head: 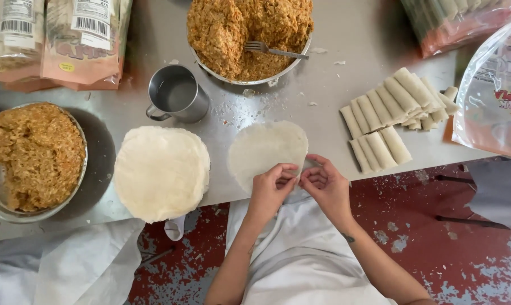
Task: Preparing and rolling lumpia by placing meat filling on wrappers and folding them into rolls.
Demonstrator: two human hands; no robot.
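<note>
— From the head camera, our left hand (271, 189) and right hand (323, 186) both pinch the near edge of the single wrapper (267, 149) on the steel table (334, 39).

— It looks thin, limp and tearable; we'd hold its rim. Round, flat, no long axis.

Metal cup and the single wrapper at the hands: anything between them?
Head view: only bare steel table with scattered crumbs lies between the metal cup and the single wrapper; nothing else.
</note>
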